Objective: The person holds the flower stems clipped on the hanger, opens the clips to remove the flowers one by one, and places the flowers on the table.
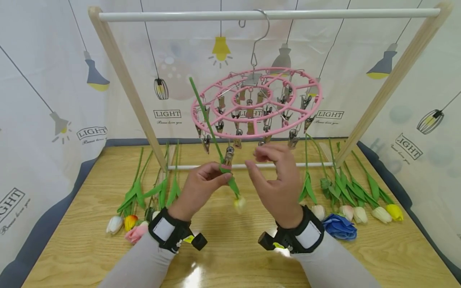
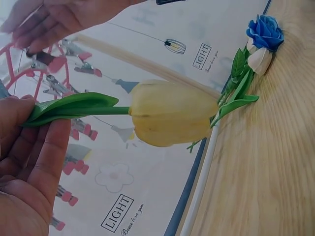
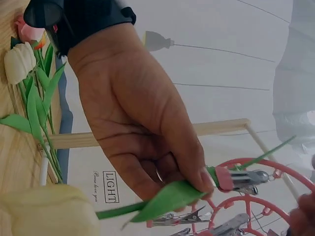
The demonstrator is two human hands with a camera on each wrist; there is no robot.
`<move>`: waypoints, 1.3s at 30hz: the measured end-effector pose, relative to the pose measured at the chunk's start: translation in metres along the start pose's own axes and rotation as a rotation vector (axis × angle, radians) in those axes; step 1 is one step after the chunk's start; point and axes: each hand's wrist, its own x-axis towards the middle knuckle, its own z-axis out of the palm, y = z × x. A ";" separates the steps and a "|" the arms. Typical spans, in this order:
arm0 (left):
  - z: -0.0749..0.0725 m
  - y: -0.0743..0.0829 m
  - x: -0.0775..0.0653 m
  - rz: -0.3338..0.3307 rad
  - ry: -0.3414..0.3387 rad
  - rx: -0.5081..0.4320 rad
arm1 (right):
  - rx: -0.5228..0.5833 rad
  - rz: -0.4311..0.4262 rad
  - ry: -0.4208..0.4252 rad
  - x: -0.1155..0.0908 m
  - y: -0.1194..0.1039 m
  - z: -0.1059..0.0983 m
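Note:
My left hand (image 1: 204,182) pinches the green stem of a pale yellow tulip (image 2: 172,114) beside its leaf (image 3: 167,199). The flower hangs head down, its stem (image 1: 205,112) slanting up past the front of a pink round hanger (image 1: 255,130). Right by the thumb, the pink-tipped end of a metal clip (image 3: 241,179) sits at the stem. My right hand (image 1: 279,184) is raised just right of the clip, thumb and fingers apart, holding nothing. Its fingers also show at the top of the left wrist view.
The hanger hooks over the white bar (image 1: 180,16) of a wooden-legged stand, with several metal clips dangling. Flowers lie on the wooden table (image 1: 230,248) at both sides, including a pink rose (image 1: 136,233) at left, a blue rose (image 1: 339,227) and a yellow tulip (image 1: 394,212) at right.

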 end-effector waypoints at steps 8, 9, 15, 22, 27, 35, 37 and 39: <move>0.007 0.000 0.000 0.011 -0.015 0.072 | 0.231 0.499 -0.354 0.001 -0.005 0.003; 0.008 0.000 -0.001 0.013 -0.019 0.080 | 0.263 0.555 -0.364 0.002 -0.004 0.003; 0.012 -0.002 0.001 0.020 -0.045 0.114 | 0.375 0.727 -0.337 0.002 0.005 0.003; 0.012 -0.002 0.003 0.034 -0.054 0.127 | 0.467 0.783 -0.296 0.000 0.009 0.003; 0.013 -0.002 0.004 0.030 -0.061 0.137 | 0.460 0.786 -0.303 0.001 0.009 0.002; 0.014 -0.001 0.002 0.055 -0.075 0.133 | 0.422 0.747 -0.327 0.001 0.007 0.001; 0.014 0.000 0.002 0.059 -0.076 0.134 | 0.417 0.734 -0.329 0.000 0.007 0.001; 0.014 0.000 0.002 0.060 -0.078 0.140 | 0.419 0.719 -0.327 0.000 0.007 0.001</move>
